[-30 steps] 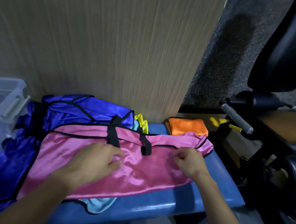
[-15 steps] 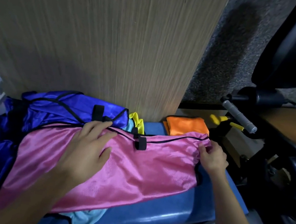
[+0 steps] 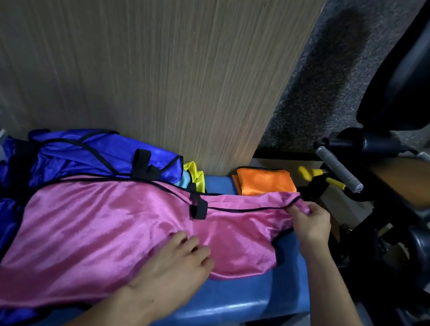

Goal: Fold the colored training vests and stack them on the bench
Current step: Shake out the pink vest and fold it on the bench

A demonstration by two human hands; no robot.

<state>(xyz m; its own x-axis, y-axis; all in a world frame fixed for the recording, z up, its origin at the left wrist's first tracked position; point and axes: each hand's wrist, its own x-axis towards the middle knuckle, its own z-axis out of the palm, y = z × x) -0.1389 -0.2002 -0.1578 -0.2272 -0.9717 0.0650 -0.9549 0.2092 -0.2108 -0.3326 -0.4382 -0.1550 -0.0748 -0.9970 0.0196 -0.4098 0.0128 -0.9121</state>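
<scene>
**Pink vest spread wide, ready for a fold**

Pink and shiny, lying flat on the blue table (image 3: 255,307), long way running left to right. Pink vest (image 3: 118,235) right under both hands, on top of the heap. Left hand (image 3: 177,267) resting flat and loose on the near middle of the cloth, fingers spread, gripping nothing. Right hand (image 3: 308,222) pinching the far right corner of the vest at its black trim, so nearer to that end. Likely next: bringing that right corner over to the left, across the long way.

Right end close to the table edge, black gym machine (image 3: 396,219) just beyond, so little room that side. Wooden wall panel (image 3: 146,53) close behind. Folded orange vest (image 3: 264,182) just past the far edge of the pink one, touching or nearly so. Blue vests (image 3: 74,152) piled messy on the left, partly under the pink. Bit of yellow vest (image 3: 195,173) peeking out at the back. More open room toward the left and the near side.
</scene>
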